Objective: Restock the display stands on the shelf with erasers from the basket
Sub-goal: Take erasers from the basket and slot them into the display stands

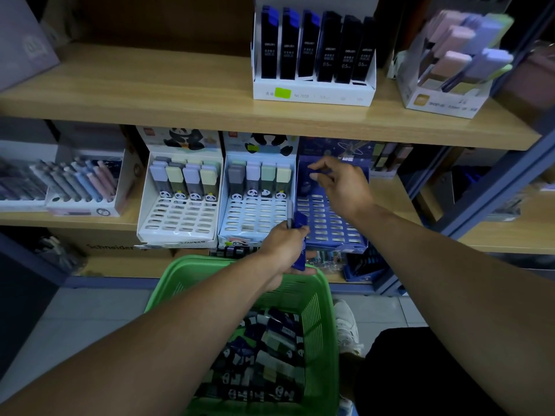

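A green basket [318, 298] below me holds several loose erasers [264, 352] in dark and panda sleeves. On the middle shelf stand three slotted display stands: a white one [180, 217], a pale blue one [255, 217] and a dark blue one [327, 226]. My left hand [285, 244] grips a few blue-sleeved erasers [300, 253] just above the basket's far rim. Reaching into the top row of the dark blue stand, my right hand [339, 181] pinches a blue eraser [322, 175] there.
The upper shelf carries a white box of dark lead cases [313, 52] and a box of pastel items [453, 67]. A tray of pens [78, 184] sits left on the middle shelf. A metal shelf post [480, 187] rises at right. My shoe [347, 328] is beside the basket.
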`<action>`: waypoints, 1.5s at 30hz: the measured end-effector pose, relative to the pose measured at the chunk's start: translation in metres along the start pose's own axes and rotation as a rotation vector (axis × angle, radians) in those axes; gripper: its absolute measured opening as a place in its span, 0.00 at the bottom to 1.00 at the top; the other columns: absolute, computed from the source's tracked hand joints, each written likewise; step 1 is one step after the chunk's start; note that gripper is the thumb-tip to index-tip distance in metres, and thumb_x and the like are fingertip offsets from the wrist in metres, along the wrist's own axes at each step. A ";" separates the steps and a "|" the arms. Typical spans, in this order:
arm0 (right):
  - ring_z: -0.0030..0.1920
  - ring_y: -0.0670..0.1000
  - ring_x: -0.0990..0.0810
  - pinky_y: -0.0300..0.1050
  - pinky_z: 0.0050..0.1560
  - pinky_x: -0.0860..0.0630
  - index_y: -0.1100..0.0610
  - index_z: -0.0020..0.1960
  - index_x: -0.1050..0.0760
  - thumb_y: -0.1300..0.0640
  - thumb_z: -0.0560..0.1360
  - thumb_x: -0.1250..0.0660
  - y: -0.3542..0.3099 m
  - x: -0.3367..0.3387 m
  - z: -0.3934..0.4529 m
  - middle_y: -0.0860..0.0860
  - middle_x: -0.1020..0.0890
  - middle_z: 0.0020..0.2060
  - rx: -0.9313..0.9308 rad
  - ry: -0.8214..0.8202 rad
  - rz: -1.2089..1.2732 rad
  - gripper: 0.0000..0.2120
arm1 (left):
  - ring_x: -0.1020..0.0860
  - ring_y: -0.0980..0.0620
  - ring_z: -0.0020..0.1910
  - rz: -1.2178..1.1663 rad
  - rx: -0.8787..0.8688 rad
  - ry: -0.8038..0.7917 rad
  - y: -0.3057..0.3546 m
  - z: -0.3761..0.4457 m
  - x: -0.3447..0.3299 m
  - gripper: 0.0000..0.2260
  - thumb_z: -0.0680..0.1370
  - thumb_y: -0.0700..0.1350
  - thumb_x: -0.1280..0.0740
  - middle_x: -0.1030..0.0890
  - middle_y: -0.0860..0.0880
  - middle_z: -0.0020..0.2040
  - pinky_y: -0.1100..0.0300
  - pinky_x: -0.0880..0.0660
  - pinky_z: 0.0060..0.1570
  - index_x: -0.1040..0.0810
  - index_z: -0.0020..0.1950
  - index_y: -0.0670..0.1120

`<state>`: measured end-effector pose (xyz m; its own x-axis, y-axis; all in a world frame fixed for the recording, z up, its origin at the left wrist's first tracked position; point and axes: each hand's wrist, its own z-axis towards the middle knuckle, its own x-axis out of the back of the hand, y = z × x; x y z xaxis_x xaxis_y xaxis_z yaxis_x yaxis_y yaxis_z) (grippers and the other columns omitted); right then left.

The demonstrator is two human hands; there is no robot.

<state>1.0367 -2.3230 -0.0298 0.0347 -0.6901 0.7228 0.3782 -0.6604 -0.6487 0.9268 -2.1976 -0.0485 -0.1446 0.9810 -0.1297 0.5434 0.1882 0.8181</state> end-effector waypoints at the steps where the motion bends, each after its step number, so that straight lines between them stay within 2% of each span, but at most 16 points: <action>1: 0.26 0.36 0.27 0.29 0.26 0.36 0.56 0.59 0.22 0.58 0.83 0.38 0.001 0.000 0.001 0.44 0.21 0.36 -0.005 0.023 -0.007 0.08 | 0.17 0.47 0.51 0.001 -0.002 0.002 0.000 0.001 0.000 0.11 0.84 0.46 0.38 0.25 0.46 0.66 0.55 0.18 0.31 0.28 0.66 0.48; 4: 0.37 0.36 0.23 0.29 0.39 0.26 0.55 0.58 0.20 0.56 0.82 0.36 0.002 0.000 0.007 0.45 0.18 0.43 -0.025 0.077 0.020 0.08 | 0.16 0.47 0.50 0.000 -0.004 0.007 -0.001 0.001 0.001 0.11 0.84 0.47 0.38 0.24 0.46 0.65 0.55 0.18 0.31 0.28 0.67 0.48; 6: 0.45 0.45 0.18 0.48 0.49 0.19 0.54 0.56 0.20 0.56 0.82 0.35 0.002 -0.001 0.009 0.44 0.18 0.44 -0.023 0.080 0.040 0.07 | 0.16 0.47 0.49 -0.003 -0.002 0.009 -0.001 0.001 0.001 0.11 0.84 0.47 0.38 0.24 0.46 0.65 0.55 0.18 0.31 0.28 0.66 0.48; 8: 0.44 0.51 0.17 0.56 0.49 0.20 0.54 0.54 0.20 0.57 0.81 0.35 0.001 0.001 0.010 0.49 0.17 0.42 -0.009 0.074 0.015 0.05 | 0.15 0.47 0.49 -0.003 -0.001 0.011 -0.001 0.002 0.002 0.10 0.84 0.47 0.38 0.23 0.45 0.64 0.55 0.18 0.31 0.28 0.65 0.49; 10: 0.43 0.53 0.18 0.58 0.48 0.20 0.56 0.52 0.21 0.59 0.81 0.35 0.002 0.002 0.010 0.53 0.17 0.40 0.015 0.090 -0.005 0.04 | 0.15 0.47 0.50 0.004 0.000 0.007 0.000 0.002 0.003 0.08 0.84 0.47 0.38 0.23 0.45 0.65 0.54 0.18 0.31 0.28 0.63 0.50; 14: 0.42 0.50 0.18 0.54 0.44 0.21 0.57 0.50 0.21 0.62 0.82 0.37 0.007 0.005 0.009 0.54 0.16 0.39 0.028 0.087 -0.033 0.06 | 0.15 0.47 0.49 0.025 -0.002 -0.001 0.000 0.003 0.005 0.08 0.84 0.47 0.38 0.24 0.46 0.65 0.53 0.17 0.33 0.28 0.63 0.49; 17: 0.43 0.56 0.17 0.55 0.47 0.20 0.56 0.51 0.20 0.61 0.81 0.35 0.007 0.004 0.010 0.53 0.15 0.40 0.047 0.067 -0.040 0.06 | 0.15 0.47 0.49 0.031 -0.007 -0.003 0.001 0.002 0.007 0.03 0.84 0.47 0.37 0.24 0.47 0.64 0.52 0.17 0.34 0.27 0.57 0.51; 19: 0.44 0.50 0.18 0.49 0.50 0.21 0.57 0.53 0.19 0.61 0.81 0.35 0.005 0.004 0.011 0.48 0.16 0.42 0.070 0.040 -0.046 0.06 | 0.15 0.47 0.50 0.026 -0.005 -0.004 0.001 0.001 0.007 0.01 0.84 0.47 0.37 0.24 0.46 0.64 0.52 0.17 0.35 0.27 0.54 0.53; 22: 0.44 0.44 0.21 0.41 0.48 0.25 0.58 0.55 0.18 0.61 0.81 0.35 0.006 0.003 0.012 0.47 0.17 0.43 0.081 0.041 -0.073 0.08 | 0.15 0.47 0.50 0.026 -0.001 -0.009 -0.001 0.003 0.007 0.06 0.84 0.46 0.38 0.23 0.45 0.65 0.53 0.17 0.33 0.27 0.61 0.50; 26: 0.49 0.47 0.18 0.42 0.55 0.23 0.58 0.56 0.16 0.59 0.79 0.31 0.003 -0.001 0.013 0.52 0.14 0.49 0.062 0.124 -0.081 0.08 | 0.16 0.47 0.50 0.009 -0.003 -0.014 -0.001 0.004 0.007 0.09 0.84 0.46 0.37 0.22 0.45 0.64 0.53 0.17 0.32 0.27 0.64 0.48; 31: 0.44 0.43 0.24 0.37 0.52 0.27 0.58 0.59 0.17 0.60 0.80 0.33 0.002 -0.008 0.013 0.53 0.14 0.50 -0.032 0.109 -0.102 0.10 | 0.16 0.47 0.50 0.004 -0.007 -0.014 -0.002 0.004 0.007 0.12 0.84 0.46 0.38 0.22 0.45 0.64 0.54 0.18 0.31 0.27 0.67 0.47; 34: 0.47 0.46 0.20 0.37 0.55 0.26 0.58 0.60 0.17 0.60 0.81 0.33 0.003 -0.008 0.013 0.53 0.14 0.53 -0.048 0.099 -0.109 0.10 | 0.16 0.48 0.49 0.002 -0.017 -0.022 -0.003 0.004 0.007 0.12 0.84 0.46 0.38 0.21 0.46 0.64 0.54 0.18 0.31 0.26 0.67 0.47; 37: 0.55 0.50 0.19 0.41 0.59 0.25 0.57 0.60 0.17 0.58 0.80 0.33 0.003 -0.006 0.011 0.52 0.16 0.56 -0.008 0.124 -0.156 0.10 | 0.15 0.47 0.50 0.010 -0.055 -0.048 -0.002 0.004 0.010 0.11 0.84 0.46 0.38 0.18 0.47 0.60 0.51 0.16 0.36 0.24 0.65 0.46; 39: 0.52 0.49 0.20 0.43 0.56 0.24 0.55 0.58 0.17 0.56 0.80 0.32 0.003 -0.004 0.008 0.50 0.17 0.53 0.010 0.146 -0.168 0.09 | 0.15 0.44 0.50 -0.020 -0.080 -0.055 0.001 0.003 0.013 0.11 0.84 0.46 0.38 0.16 0.44 0.55 0.50 0.16 0.38 0.24 0.63 0.43; 42: 0.46 0.45 0.18 0.43 0.50 0.22 0.51 0.52 0.16 0.49 0.80 0.32 -0.003 -0.001 0.000 0.48 0.14 0.47 -0.079 -0.012 -0.017 0.08 | 0.14 0.44 0.46 -0.043 -0.115 -0.051 0.006 0.000 0.017 0.11 0.84 0.48 0.38 0.14 0.43 0.51 0.52 0.17 0.36 0.24 0.62 0.43; 45: 0.40 0.49 0.15 0.48 0.46 0.17 0.51 0.46 0.17 0.45 0.79 0.32 -0.007 -0.002 -0.015 0.49 0.14 0.41 -0.175 -0.240 0.190 0.11 | 0.14 0.46 0.43 -0.023 -0.133 -0.064 0.007 -0.003 0.019 0.12 0.83 0.50 0.37 0.13 0.46 0.49 0.53 0.17 0.35 0.24 0.62 0.46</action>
<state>1.0201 -2.3212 -0.0306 0.3133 -0.7302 0.6071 0.1808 -0.5818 -0.7930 0.9256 -2.1773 -0.0435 -0.1005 0.9784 -0.1808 0.4259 0.2065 0.8809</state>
